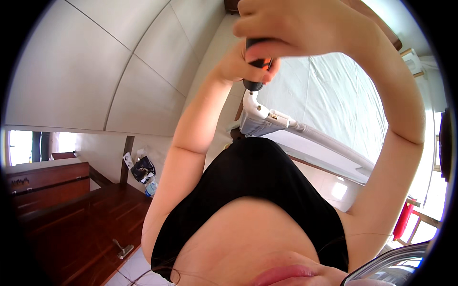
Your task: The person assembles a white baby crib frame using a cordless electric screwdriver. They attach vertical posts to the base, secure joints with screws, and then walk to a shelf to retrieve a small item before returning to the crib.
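A black and orange screwdriver (254,85) points down between my two hands. My left hand (237,64) is wrapped round its lower part, while my right hand (286,26) is closed over the upper end and hides most of it. Below, the tool's tip meets or nearly meets the top of a white elbow fitting (255,107), where small dark screws or holes show. The fitting forms the corner of a rail frame with pale grey fabric (329,140) along its side.
Behind the rail lies a mattress (324,90) in a pale, wrinkled cover. Large light panels (71,71) line the left side. A dark brown wooden door (86,233) with a metal handle stands at lower left, near a dark bag (143,169). Something red (404,219) hangs at right.
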Demonstrator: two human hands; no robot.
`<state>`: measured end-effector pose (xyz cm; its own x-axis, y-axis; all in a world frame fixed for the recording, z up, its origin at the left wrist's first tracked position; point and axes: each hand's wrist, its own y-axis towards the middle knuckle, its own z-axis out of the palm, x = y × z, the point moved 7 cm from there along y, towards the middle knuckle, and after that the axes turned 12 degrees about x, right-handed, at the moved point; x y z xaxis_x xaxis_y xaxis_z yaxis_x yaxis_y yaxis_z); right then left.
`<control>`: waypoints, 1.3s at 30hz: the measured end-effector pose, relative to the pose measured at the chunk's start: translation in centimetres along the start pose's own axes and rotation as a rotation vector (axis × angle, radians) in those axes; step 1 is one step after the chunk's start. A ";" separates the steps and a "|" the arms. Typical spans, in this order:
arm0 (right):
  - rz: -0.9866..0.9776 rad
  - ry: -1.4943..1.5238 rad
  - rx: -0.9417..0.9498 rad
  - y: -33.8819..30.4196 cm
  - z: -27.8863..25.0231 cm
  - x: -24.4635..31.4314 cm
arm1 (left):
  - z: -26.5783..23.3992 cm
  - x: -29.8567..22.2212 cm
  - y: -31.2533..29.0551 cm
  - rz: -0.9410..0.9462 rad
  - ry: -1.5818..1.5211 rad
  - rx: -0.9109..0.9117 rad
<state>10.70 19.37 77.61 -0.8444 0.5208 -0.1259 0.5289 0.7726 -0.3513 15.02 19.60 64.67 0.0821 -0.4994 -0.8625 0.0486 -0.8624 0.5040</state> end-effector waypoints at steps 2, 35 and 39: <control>0.066 -0.059 -0.059 0.0 0.3 0.1 | 0.1 0.9 -0.1 -0.004 0.052 0.109; -0.271 -0.225 -0.602 -1.3 -0.6 2.1 | 1.0 1.7 -1.7 0.085 -0.014 -0.043; 0.127 -0.080 -0.519 0.0 -0.1 0.6 | 1.2 1.6 -1.1 0.084 -0.161 0.011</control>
<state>10.22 19.70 77.61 -0.7641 0.6084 -0.2146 0.5832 0.7936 0.1734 13.94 19.67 62.64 -0.0755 -0.5762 -0.8138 0.0376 -0.8172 0.5751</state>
